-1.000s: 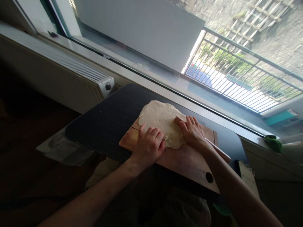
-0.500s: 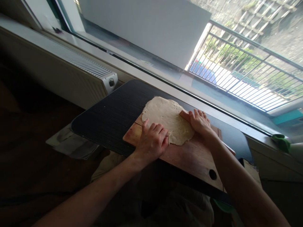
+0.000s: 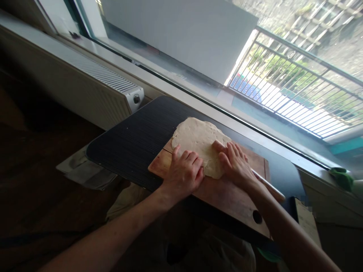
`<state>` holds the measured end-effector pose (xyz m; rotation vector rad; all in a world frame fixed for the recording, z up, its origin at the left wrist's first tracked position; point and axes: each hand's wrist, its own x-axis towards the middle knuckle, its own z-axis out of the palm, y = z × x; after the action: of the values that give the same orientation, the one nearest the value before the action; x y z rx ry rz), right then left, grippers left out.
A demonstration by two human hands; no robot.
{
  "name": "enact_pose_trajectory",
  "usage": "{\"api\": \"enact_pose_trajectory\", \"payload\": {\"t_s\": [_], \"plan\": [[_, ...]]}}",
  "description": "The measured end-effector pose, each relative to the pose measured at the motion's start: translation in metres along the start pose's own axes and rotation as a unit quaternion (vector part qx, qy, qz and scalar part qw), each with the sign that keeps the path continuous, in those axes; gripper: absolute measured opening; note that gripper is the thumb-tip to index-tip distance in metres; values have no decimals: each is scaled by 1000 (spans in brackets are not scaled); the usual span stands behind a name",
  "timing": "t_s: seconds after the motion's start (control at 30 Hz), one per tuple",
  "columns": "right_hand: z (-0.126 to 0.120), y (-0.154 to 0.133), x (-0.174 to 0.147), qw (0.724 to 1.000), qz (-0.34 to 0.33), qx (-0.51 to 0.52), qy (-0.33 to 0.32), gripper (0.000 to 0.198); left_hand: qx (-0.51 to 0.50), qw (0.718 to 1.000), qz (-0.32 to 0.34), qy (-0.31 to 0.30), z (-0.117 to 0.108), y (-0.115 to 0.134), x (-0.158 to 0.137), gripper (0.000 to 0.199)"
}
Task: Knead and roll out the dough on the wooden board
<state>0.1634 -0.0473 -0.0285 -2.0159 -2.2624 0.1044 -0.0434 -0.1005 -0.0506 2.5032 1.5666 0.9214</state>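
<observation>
A flat, roughly round sheet of dough point(image 3: 195, 134) lies on a wooden cutting board point(image 3: 227, 198). My left hand point(image 3: 185, 168) is at the dough's near edge, its fingers curled down onto it and the thumb stretched over the left side. Under my right palm is a thin wooden rolling pin point(image 3: 269, 185), one end resting on the dough and the other sticking out past the board to the right. My right hand point(image 3: 235, 162) lies across the pin with its fingers stretched out, hiding the pin's middle.
The board rests on a dark table point(image 3: 127, 139) with rounded corners, close to a window sill. A white radiator point(image 3: 113, 87) stands to the left. Papers point(image 3: 85, 170) jut out below the table's left side. A green cloth point(image 3: 342, 177) is on the far right.
My right hand has moved toward me and slightly left along the rolling pin, baring more of its right part. My left hand stays at the dough's edge. The view has shifted slightly.
</observation>
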Motion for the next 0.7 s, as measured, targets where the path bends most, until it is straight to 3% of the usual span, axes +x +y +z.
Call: {"api": "enact_pose_trajectory", "payload": {"t_s": [0.07,0.27,0.47,0.53,0.7], "plan": [[3,-3,-8,999,-29,-10,-7,64,-1,1000,1,1,1,0,0,16],[2,7,34,993,107,-18,40,67,-3,1000,4,11,1,0,0,15],[6,-8,-32,999,-19,-20,34,61,-10,1000,6,15,0,0,0,15],[-1,-8,-37,999,-16,4,35,56,-14,1000,7,18,0,-1,-1,15],[-12,-10,21,987,45,57,145,54,-6,1000,5,16,0,0,-1,15]]}}
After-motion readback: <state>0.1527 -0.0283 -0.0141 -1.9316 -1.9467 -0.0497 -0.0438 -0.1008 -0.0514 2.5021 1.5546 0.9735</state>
